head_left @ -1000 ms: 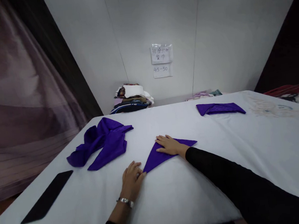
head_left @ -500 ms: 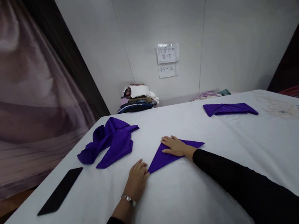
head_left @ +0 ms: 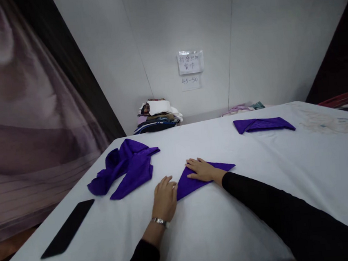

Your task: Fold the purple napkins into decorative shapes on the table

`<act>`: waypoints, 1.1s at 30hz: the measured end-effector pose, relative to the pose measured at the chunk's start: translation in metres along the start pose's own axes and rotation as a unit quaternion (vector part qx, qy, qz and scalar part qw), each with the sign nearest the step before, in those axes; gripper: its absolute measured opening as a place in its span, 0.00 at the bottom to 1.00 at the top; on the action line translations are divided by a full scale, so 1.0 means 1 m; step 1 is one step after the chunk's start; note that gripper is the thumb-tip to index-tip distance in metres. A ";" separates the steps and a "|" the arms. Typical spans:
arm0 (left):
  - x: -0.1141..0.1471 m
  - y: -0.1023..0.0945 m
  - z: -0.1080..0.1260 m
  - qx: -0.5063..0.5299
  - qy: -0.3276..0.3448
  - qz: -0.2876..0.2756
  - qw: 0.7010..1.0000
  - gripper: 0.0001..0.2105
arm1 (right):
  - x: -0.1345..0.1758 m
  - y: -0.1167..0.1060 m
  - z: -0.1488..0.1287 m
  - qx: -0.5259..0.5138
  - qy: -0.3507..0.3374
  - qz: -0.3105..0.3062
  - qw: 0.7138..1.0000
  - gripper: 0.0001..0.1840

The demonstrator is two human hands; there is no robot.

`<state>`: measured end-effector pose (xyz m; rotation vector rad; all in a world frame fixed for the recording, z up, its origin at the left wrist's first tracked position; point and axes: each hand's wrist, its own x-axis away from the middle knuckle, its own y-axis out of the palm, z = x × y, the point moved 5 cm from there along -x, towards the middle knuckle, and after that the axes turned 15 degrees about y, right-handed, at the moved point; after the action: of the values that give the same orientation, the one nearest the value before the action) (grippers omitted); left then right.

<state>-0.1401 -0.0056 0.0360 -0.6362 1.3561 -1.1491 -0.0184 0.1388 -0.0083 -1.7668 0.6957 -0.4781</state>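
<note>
A purple cloth napkin (head_left: 185, 185), folded into a triangle, lies on the white-covered table (head_left: 220, 228) in front of me. My right hand (head_left: 200, 170) rests flat on its upper part, palm down with the fingers spread. At the napkin's left corner is my left hand (head_left: 164, 198), its fingers stretched forward and slightly bent; it wears a metal-banded watch (head_left: 160, 221) on the wrist. That hand covers the corner, so the contact beneath it is hidden.
Left of my hands lies a crumpled purple cloth (head_left: 131, 163), with a flat black strip (head_left: 68, 229) nearer me. A folded purple cloth (head_left: 264, 124) is at the far right. Stacked clothes (head_left: 158, 113) sit behind the table, below paper signs (head_left: 190, 63) on the wall.
My left hand has shifted forward and right, over the napkin's left corner, which it now covers. My right hand stays flat on the cloth. The view has tilted slightly.
</note>
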 end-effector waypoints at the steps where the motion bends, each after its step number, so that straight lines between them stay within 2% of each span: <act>1: -0.013 0.005 0.009 0.014 0.013 -0.004 1.000 0.14 | 0.000 0.000 0.000 0.000 0.000 0.002 1.000 0.37; 4: -0.048 0.032 0.026 0.067 0.019 -0.047 0.996 0.17 | 0.001 -0.001 0.000 -0.001 0.001 0.000 1.000 0.33; 6: -0.063 0.053 0.028 0.095 0.002 -0.077 0.993 0.23 | 0.002 -0.003 0.000 -0.011 -0.002 -0.002 1.000 0.31; 9: -0.071 0.077 0.023 0.108 -0.016 -0.092 0.990 0.31 | 0.001 -0.007 -0.002 -0.035 -0.011 0.004 0.999 0.28; 13: -0.069 0.093 0.008 0.079 -0.044 -0.094 0.991 0.36 | -0.004 -0.009 0.001 -0.079 0.001 0.017 0.997 0.31; 18: -0.070 0.099 0.005 0.034 -0.028 -0.135 0.990 0.35 | -0.012 -0.009 0.013 -0.148 0.030 0.012 0.988 0.31; 22: -0.070 0.097 0.007 0.007 -0.030 -0.157 0.987 0.40 | -0.013 -0.018 0.022 -0.281 0.092 -0.010 0.955 0.29; 24: -0.070 0.096 0.008 0.000 -0.031 -0.160 0.987 0.40 | -0.008 -0.025 0.021 -0.305 0.102 -0.010 0.947 0.30; 29: -0.069 0.098 0.008 -0.025 -0.032 -0.183 0.982 0.38 | 0.025 -0.033 0.010 -0.170 0.038 0.007 0.985 0.32; 33: -0.069 0.099 0.008 -0.055 -0.037 -0.194 0.979 0.40 | 0.050 -0.033 0.031 -0.081 0.043 -0.007 0.996 0.38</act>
<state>-0.0950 0.0902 -0.0226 -1.0483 1.2687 -1.3497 0.0460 0.1341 0.0126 -1.9123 0.8004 -0.5220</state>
